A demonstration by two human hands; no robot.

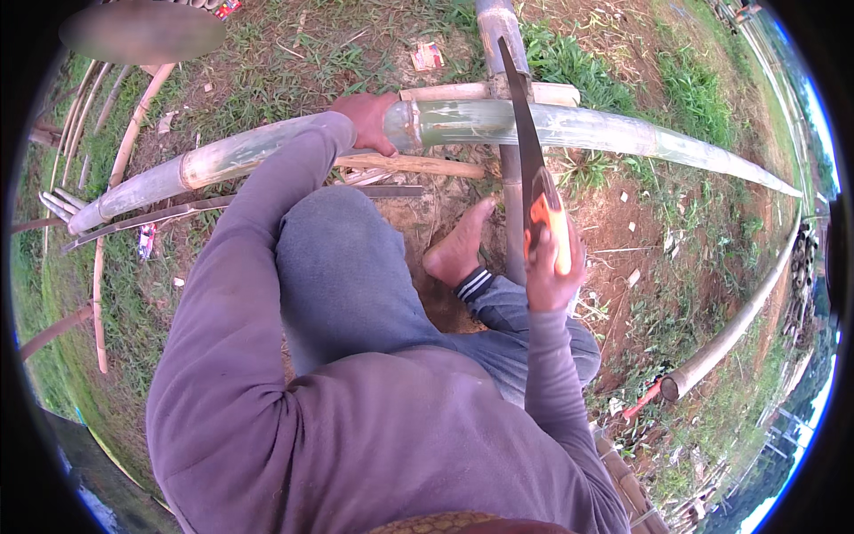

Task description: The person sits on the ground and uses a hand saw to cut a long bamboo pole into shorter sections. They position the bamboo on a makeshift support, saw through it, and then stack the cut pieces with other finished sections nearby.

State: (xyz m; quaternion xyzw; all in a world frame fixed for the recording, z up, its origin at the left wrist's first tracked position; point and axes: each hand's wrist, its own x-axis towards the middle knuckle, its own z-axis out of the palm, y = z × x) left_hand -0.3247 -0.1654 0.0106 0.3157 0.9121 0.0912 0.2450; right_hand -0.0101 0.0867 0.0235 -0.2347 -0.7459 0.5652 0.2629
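A thick green bamboo pole [467,122] runs across in front of me from left to right. My left hand [366,120] is clasped over it just left of a joint, thumb on the near side. In my right hand [556,271] is a handsaw [521,116], gripped by its orange handle. The dark blade reaches away from me across the top of the pole, right of my left hand. Whether its teeth have cut into the bamboo cannot be made out. Beneath the pole, another bamboo length [496,36] stretches away from me, with short crosspieces beside it.
My bare foot [461,240] rests on the soil close to the saw. A cut bamboo pole [712,351] lies at the right, near a red-handled tool [642,400]. Thin poles [133,133] lie at the left. Grass, wood chips and scraps of litter cover the ground.
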